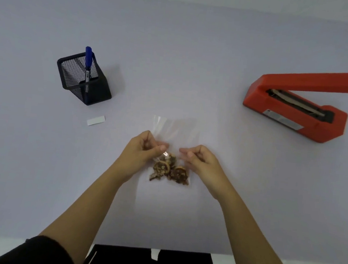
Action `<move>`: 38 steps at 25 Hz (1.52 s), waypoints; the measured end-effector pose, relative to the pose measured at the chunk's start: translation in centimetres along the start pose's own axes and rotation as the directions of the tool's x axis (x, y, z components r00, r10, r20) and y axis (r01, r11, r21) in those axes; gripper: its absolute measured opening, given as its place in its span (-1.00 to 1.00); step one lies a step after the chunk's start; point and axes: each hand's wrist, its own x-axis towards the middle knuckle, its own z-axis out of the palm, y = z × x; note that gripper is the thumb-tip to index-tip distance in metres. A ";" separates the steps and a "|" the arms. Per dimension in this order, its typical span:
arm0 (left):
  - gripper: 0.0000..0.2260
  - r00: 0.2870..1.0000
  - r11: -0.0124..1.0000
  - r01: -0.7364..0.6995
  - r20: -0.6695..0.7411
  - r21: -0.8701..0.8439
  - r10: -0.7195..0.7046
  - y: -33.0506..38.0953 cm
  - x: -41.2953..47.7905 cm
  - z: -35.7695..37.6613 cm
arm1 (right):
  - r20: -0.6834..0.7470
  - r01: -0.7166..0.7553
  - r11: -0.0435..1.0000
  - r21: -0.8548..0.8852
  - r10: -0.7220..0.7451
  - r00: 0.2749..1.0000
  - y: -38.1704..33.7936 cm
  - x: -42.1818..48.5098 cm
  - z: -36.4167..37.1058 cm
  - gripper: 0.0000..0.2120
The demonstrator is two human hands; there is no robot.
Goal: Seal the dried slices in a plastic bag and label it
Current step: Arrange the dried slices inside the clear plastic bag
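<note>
Between left hand (143,150) and right hand (198,159), plastic bag (176,132) holds dried slices (170,171).

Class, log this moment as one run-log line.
stage: pre-seal | left hand + right hand: pinching plastic bag | dried slices: inside | heat sealer: arm raised | label: unused

Clear bag (175,132) lies flat mid-table, open end pointing away, brown dried slices (170,171) bunched at its near end. White label (96,120) lies well left, apart.
</note>
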 end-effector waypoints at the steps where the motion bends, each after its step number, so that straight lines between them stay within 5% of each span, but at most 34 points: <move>1: -0.83 1.000 1.000 -0.016 -0.012 -0.015 0.016 -0.1 0.1 0.1 | 0.008 -0.003 0.998 0.059 0.002 1.000 0.1 0.3 0.2 -0.85; 5: -0.79 0.999 0.994 -0.029 -0.034 -0.105 0.025 -0.8 0.5 0.3 | -0.054 0.039 0.994 0.102 -0.033 0.998 0.4 0.5 0.7 -0.94; 8: -0.79 0.998 0.995 -0.045 -0.057 -0.092 0.040 -1.1 0.1 0.3 | -0.077 0.059 0.998 0.023 -0.057 0.995 0.6 0.4 1.0 -0.73; 12: -0.86 0.996 0.997 -0.066 -0.051 0.031 0.067 -1.3 -0.3 -0.5 | -0.084 0.060 0.998 -0.022 -0.062 0.995 0.6 0.6 1.4 -0.88; 18: -0.81 0.998 0.990 -0.023 0.056 0.138 0.015 -1.2 -0.8 -1.8 | -0.078 0.150 0.988 -0.033 -0.152 0.985 1.5 0.3 1.7 -0.82; 23: -0.91 0.983 0.920 -0.143 -0.054 0.364 0.174 -1.6 -0.9 -1.9 | -0.091 0.218 0.956 -0.197 -0.240 0.967 1.4 0.0 1.9 -0.83; 27: -0.98 0.973 0.933 -0.171 -0.092 0.316 0.210 -1.7 -1.0 -0.5 | -0.082 0.192 0.978 -0.083 -0.199 0.977 1.0 0.0 2.2 -0.92; 38: -0.90 0.978 0.961 -0.140 -0.119 0.240 0.172 -2.2 -0.7 -0.5 | 0.007 0.110 0.993 -0.032 -0.110 0.994 0.6 0.5 1.2 -0.69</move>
